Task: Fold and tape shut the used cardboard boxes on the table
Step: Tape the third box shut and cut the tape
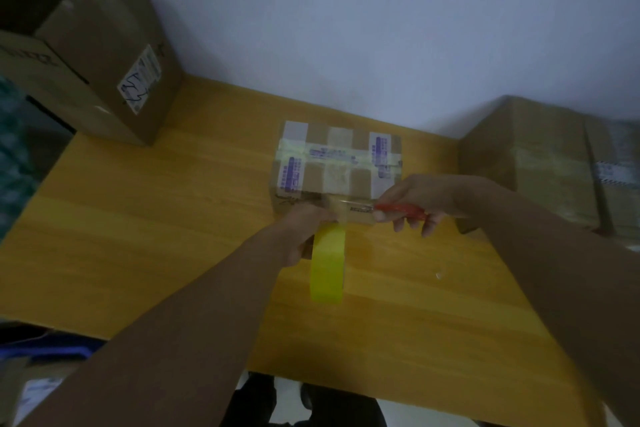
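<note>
Box anchors the strip your left hand pulls taut, gripping the tape roll, so the cutter clenched in your right hand can slice it.

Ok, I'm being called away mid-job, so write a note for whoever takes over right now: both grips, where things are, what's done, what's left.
Left grip holds the tape roll, just in front of the small box.
Right grip holds the cutter, blade at the strip running from roll to box.
Small box: middle of the table, flaps shut, tape across its top.
Right box: looks closed and taped.
Left box: far left corner, top open.
To do: cut the strip, press it down, then fold and tape the left box.
</note>
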